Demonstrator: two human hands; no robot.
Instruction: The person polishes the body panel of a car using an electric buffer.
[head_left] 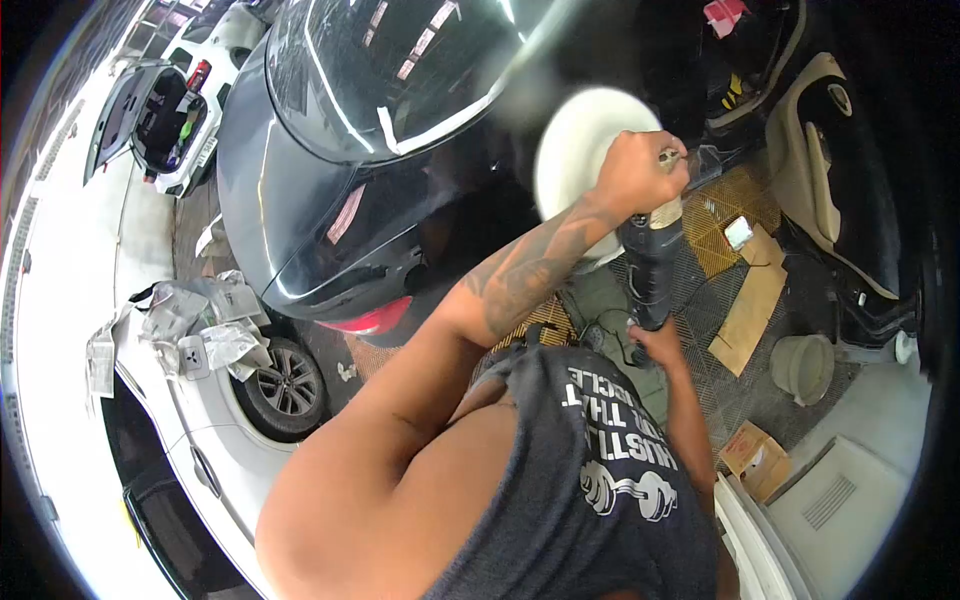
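A polisher (652, 275) with a black body and a wide white round pad (575, 150) is in both my hands. My left hand (645, 172) is closed over its front, near the pad. Farther back, my right hand (655, 342) wraps round the rear of the black body. The pad's face is turned to the side of a dark, glossy car (465, 215); whether they touch cannot be made out. White tape (440, 130) runs along the edge of the car's rear glass.
An open car door (850, 180) stands at the right. Below it are a cardboard strip (750, 310), a bucket (802, 368) and a small box (755, 460). At the left is a white car (215, 425) with newspaper (205, 320) on it; another white car (205, 125) is behind.
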